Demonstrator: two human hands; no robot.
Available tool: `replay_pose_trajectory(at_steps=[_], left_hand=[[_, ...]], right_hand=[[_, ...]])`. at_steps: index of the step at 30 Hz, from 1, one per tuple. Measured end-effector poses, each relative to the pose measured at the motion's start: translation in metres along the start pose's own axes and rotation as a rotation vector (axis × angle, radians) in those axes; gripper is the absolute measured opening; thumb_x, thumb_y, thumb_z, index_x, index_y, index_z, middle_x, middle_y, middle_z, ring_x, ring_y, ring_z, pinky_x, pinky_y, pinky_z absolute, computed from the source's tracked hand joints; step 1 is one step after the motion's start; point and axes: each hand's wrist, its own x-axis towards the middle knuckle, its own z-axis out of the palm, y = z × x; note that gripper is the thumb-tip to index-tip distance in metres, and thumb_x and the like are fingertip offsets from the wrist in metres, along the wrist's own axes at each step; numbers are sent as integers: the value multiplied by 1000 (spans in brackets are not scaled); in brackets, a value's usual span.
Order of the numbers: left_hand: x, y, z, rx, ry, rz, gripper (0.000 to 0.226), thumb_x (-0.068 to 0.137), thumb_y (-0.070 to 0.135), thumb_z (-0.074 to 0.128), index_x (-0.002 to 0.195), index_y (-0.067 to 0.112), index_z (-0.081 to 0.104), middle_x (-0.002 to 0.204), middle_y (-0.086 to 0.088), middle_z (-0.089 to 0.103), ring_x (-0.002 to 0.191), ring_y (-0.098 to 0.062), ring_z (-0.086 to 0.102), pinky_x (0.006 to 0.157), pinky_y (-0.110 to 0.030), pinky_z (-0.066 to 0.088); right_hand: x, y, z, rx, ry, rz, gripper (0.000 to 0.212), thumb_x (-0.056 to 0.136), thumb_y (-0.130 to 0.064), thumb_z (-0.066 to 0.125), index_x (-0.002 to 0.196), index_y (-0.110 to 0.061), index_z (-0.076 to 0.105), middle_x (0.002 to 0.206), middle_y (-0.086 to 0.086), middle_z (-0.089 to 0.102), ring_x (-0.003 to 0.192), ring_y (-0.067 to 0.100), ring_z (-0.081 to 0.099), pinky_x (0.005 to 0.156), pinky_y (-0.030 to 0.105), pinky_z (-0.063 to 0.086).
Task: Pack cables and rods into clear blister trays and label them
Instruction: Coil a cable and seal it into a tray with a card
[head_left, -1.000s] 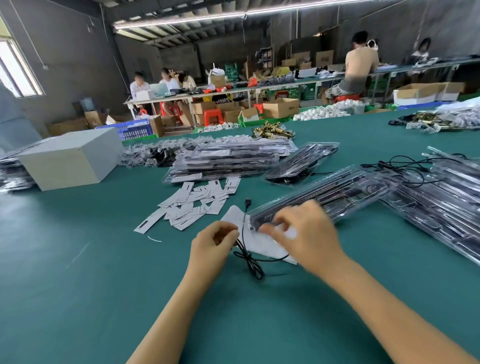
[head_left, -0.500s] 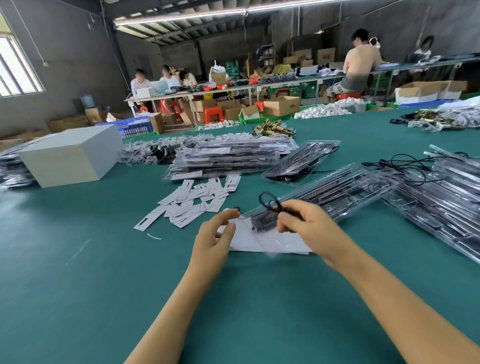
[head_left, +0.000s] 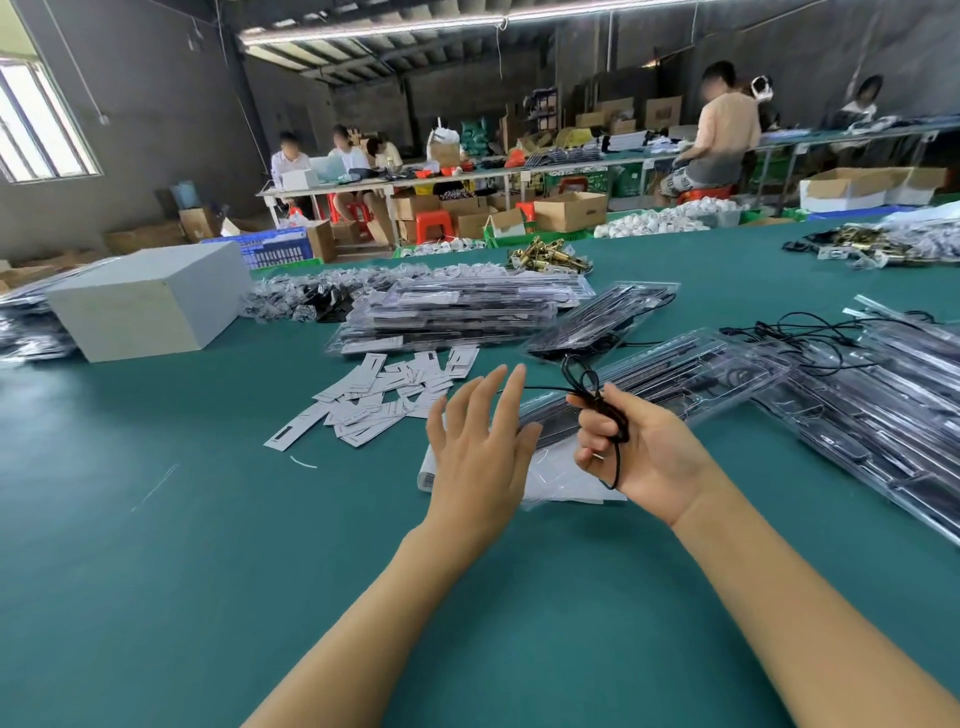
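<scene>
Right hand (head_left: 644, 452) grips coiled black cable (head_left: 597, 395) | left hand (head_left: 480, 441) spread, empty | open blister tray (head_left: 670, 379) touching beyond both, long axis toward 2 o'clock | right hand nearer its cavity.

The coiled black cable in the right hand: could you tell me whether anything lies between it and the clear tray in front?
Nothing visible does. The right hand holds the black cable right above the near end of the clear tray. The left hand hovers open beside it, over the tray's near corner, not between the two.
</scene>
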Motion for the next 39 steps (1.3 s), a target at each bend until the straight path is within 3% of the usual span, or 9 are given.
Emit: replay_pose_trajectory(at_steps=[3, 6, 12, 19, 21, 24, 27, 31, 39], left_hand=[[10, 3, 8, -18, 35, -21, 26, 89, 12, 60, 113, 7, 69, 96, -12, 66, 92, -35, 62, 96, -64, 37], [10, -8, 8, -140, 41, -57, 17, 91, 11, 56, 88, 2, 70, 75, -11, 58, 69, -33, 57, 84, -52, 44], [3, -15, -3, -436, -10, -240, 20, 96, 12, 55, 78, 4, 60, 75, 0, 54, 70, -11, 47, 65, -25, 36], [11, -12, -14, -640, -94, -413, 19, 96, 17, 55, 80, 9, 61, 58, 14, 50, 55, -1, 43, 57, -20, 36], [13, -12, -19, -614, -139, -395, 21, 96, 19, 55, 77, 11, 57, 59, 10, 46, 59, -9, 42, 62, -31, 39], [15, -14, -27, -493, -196, -272, 23, 97, 18, 52, 75, 20, 49, 67, 10, 46, 61, 0, 43, 58, -17, 33], [15, -21, -34, -364, -285, -166, 17, 99, 16, 48, 83, 13, 55, 74, 11, 49, 68, 4, 44, 62, -11, 32], [17, -28, -39, -286, -322, -124, 20, 97, 15, 49, 85, 4, 61, 75, 6, 53, 68, -3, 43, 62, -13, 31], [16, -17, -41, -356, -220, -91, 15, 92, 11, 58, 80, 6, 65, 62, 11, 51, 61, -1, 46, 55, -12, 31]], right_hand=[[2, 3, 2, -103, 33, -23, 43, 101, -36, 38, 93, -3, 64, 56, -3, 35, 50, 12, 31, 53, 26, 40], [4, 8, 3, -274, 69, -95, 37, 103, -29, 36, 93, -4, 61, 54, -4, 38, 51, 11, 33, 56, 26, 38], [2, 16, 9, -900, 60, -284, 21, 102, -16, 43, 93, -8, 60, 66, -6, 62, 63, 8, 56, 65, 20, 50], [-12, 4, 18, -1047, -88, -190, 20, 99, -9, 47, 90, -13, 64, 70, -7, 64, 66, 7, 61, 63, 16, 47], [-16, 0, 21, -1193, -93, -184, 19, 99, -12, 48, 87, -14, 63, 71, -9, 62, 65, 3, 57, 62, 15, 44], [-18, -2, 23, -1482, -24, -301, 18, 97, -17, 51, 82, -23, 60, 69, -14, 56, 63, -2, 48, 57, 13, 35], [-18, -1, 23, -1790, 78, -456, 16, 98, -21, 47, 101, -18, 62, 89, -7, 55, 91, 14, 43, 76, 24, 35], [-19, 8, 27, -2095, 193, -554, 21, 97, -22, 42, 111, -20, 58, 103, -5, 57, 100, 21, 40, 85, 32, 36], [-24, 17, 35, -2083, 154, -468, 16, 97, -20, 43, 90, -12, 56, 92, 0, 48, 89, 21, 36, 77, 34, 41]])
